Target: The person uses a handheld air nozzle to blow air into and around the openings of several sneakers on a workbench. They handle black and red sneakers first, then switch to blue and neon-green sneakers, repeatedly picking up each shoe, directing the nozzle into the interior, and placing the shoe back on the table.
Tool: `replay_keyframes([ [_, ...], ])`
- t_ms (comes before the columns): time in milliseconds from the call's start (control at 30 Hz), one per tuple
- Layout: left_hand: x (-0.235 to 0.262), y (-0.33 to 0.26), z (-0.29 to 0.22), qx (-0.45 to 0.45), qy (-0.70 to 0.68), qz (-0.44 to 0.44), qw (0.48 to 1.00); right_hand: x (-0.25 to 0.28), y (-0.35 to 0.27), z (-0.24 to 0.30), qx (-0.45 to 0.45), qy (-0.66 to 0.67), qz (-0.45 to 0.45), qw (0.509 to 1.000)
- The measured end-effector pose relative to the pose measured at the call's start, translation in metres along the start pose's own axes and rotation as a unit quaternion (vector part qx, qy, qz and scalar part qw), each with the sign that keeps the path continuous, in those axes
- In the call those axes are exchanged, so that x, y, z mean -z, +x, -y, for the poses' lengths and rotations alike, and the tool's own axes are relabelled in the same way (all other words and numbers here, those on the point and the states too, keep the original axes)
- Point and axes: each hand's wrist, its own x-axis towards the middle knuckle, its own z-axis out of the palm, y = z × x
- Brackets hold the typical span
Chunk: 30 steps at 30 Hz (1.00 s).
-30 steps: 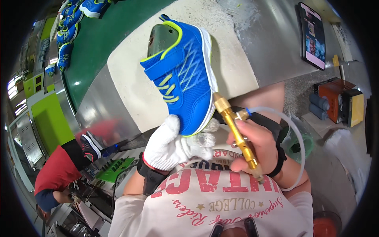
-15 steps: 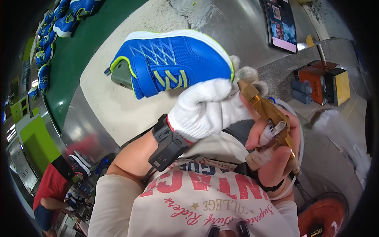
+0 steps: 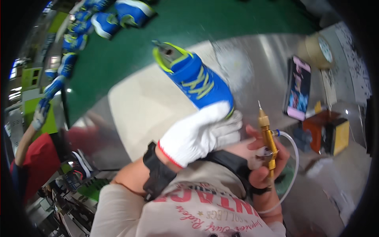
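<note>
My left hand, in a white knitted glove with a red cuff edge, grips the toe of a blue sneaker. The shoe has lime lining and laces, a grey-green form inside its opening, and its heel points away to the upper left. Over on the right, my bare right hand is wrapped round a brass dispensing gun with a thin needle tip pointing up, away from the shoe. White tape covers some of its fingers. A clear hose curves from a blue fitting on the gun.
A cream pad lies beneath the shoe on a metal table. Beyond runs a green belt with several blue sneakers. At right are a phone, a tape roll and a yellow-and-black box. A co-worker's gloved hand reaches toward the shoes at left.
The sneaker has turned from lying sideways to heel-away, still at my left hand. My right hand has drawn the gun back from the toe, its tip now upright. The view has shifted.
</note>
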Motion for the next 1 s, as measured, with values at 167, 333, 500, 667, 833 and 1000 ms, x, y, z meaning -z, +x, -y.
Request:
replay_keyframes([
  [167, 0.010, -0.021, -0.071, -0.264, 0.141, -0.036, 0.954, -0.017, 0.052, -0.011, -0.148, 0.093, -0.034, 0.984],
  [333, -0.020, 0.038, -0.145, -0.247, 0.205, 0.017, 0.947, -0.023, 0.077, -0.024, -0.197, 0.125, 0.000, 0.972],
  [500, -0.077, 0.144, -0.220, -0.293, 0.450, -0.115, 0.836, -0.024, 0.078, -0.027, -0.225, 0.112, 0.006, 0.968],
  [667, -0.124, 0.134, -0.268, -0.353, 0.850, -0.392, 0.019, -0.013, 0.079, -0.035, -0.246, 0.126, 0.023, 0.961],
  [833, -0.083, 0.098, -0.308, -0.273, 0.838, -0.472, 0.021, -0.022, 0.083, -0.029, -0.273, 0.079, -0.035, 0.958],
  [1000, -0.082, 0.065, -0.298, -0.143, 0.864, -0.474, 0.090, -0.011, 0.073, -0.049, -0.259, 0.106, -0.007, 0.960],
])
